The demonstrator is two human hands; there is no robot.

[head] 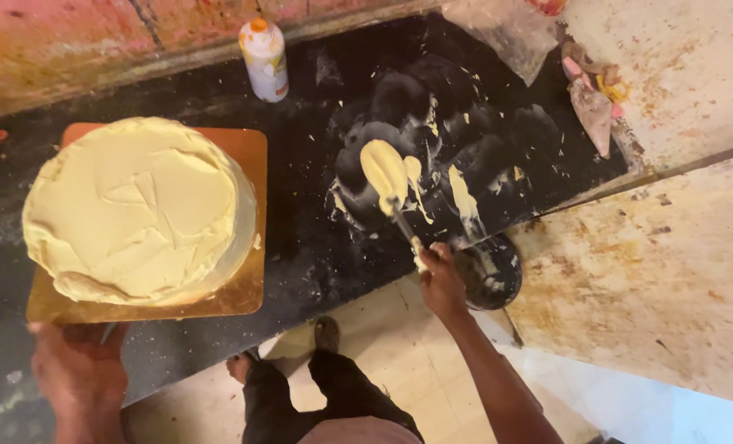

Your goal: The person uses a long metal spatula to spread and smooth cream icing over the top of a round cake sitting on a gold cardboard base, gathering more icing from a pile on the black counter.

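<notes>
Two hands: left hand pinching gold square cake board edge; right hand fisted round cream-loaded metal spatula.
Risk: round cream-frosted cake may slide; board overhangs black counter.

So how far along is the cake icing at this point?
Done: the cake on its gold board is fully covered in cream, though the surface looks rough and ridged. In hand: the right hand holds a spatula loaded with cream over the smeared black counter; the left hand steadies the board's edge. Left: smoothing the coat.
</notes>
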